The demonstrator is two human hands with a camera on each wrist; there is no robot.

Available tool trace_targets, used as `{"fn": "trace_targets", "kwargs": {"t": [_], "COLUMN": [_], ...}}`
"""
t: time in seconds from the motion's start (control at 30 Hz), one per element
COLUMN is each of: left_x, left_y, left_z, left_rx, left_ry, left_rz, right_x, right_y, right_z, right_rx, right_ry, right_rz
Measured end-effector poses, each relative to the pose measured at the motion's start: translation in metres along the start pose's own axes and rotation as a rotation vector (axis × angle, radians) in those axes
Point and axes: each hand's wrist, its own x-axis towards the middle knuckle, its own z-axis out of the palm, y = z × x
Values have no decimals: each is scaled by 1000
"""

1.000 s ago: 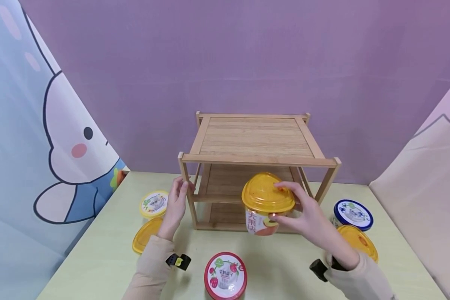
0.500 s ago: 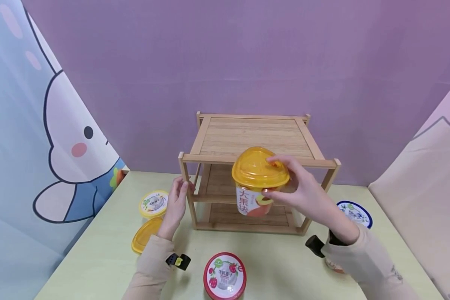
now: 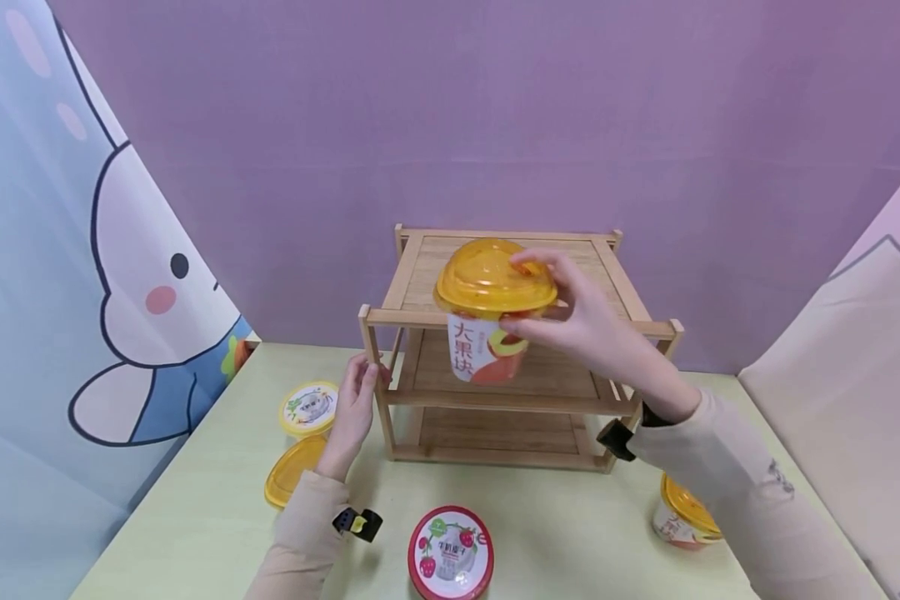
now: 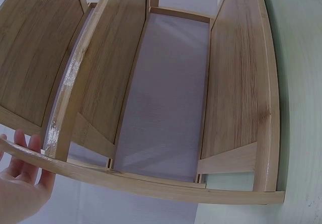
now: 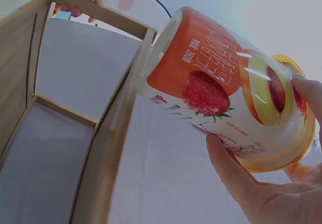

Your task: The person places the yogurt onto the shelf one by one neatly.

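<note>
A yogurt cup (image 3: pixel 487 342) with a domed, see-through yellow lid and fruit pictures hangs upright in front of the shelf's top board. My right hand (image 3: pixel 581 321) holds it from the right side, thumb and fingers at lid and upper wall. In the right wrist view, the strawberry and peach label of the yogurt cup (image 5: pixel 206 93) shows close up, its base near the edge of a board. On the left, my left hand (image 3: pixel 355 408) grips the front left post of the three-tier wooden shelf (image 3: pixel 487 404); its fingers (image 4: pixel 31 168) show behind the post.
A red-lidded tub (image 3: pixel 451 552) stands at the front. Left of the shelf are a yellow-rimmed tub (image 3: pixel 309 407) and a yellow-lidded container (image 3: pixel 292 471), partly behind my left arm. Another yellow-lidded yogurt cup (image 3: pixel 682 512) stands at right, partly behind my right sleeve.
My right hand has raised the yogurt cup up and leftward, from before the middle tier to top-board height. My right sleeve now hides the blue-lidded tub. The left hand stays put.
</note>
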Motion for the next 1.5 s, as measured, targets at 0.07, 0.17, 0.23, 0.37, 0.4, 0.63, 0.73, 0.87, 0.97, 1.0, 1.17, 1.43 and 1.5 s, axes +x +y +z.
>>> {"fn": "trace_targets", "kwargs": {"t": [0.07, 0.17, 0.23, 0.37, 0.4, 0.63, 0.73, 0.87, 0.97, 1.0, 1.17, 1.43, 1.5], "left_x": [0, 0, 0, -1, -2, -5, -5, -5, -4, -4, -4, -4, -4], "left_y": [0, 0, 0, 9, 13, 25, 25, 25, 26, 26, 26, 26, 26], "left_z": [0, 0, 0, 1, 2, 4, 3, 3, 3, 3, 4, 3, 3], "left_rx": [3, 12, 15, 13, 10, 8, 5, 10, 17, 17, 26, 30, 31], "left_ry": [1, 1, -2, -7, -7, -11, -9, -6, -5, -4, 1, -1, -1], "left_rz": [-5, -13, -14, -31, -32, -24, -31, -36, -32, -30, -31, -46, -49], "right_x": [7, 18, 24, 37, 40, 63, 70, 80, 87, 89, 97, 101, 101], "right_y": [-2, -4, -5, -6, -7, -4, -1, 5, 9, 11, 17, 19, 19], "right_z": [-1, -2, -3, -4, -4, -1, 1, 3, 5, 6, 9, 15, 16], "right_rx": [25, 51, 43, 9, 2, 23, 11, -21, -18, -15, 12, 10, 7], "right_ry": [7, 17, 23, 38, 38, 34, 39, 67, 77, 78, 63, 55, 56], "right_rz": [-9, -24, -28, -4, 3, 69, 86, 107, 117, 121, 148, 134, 129]}}
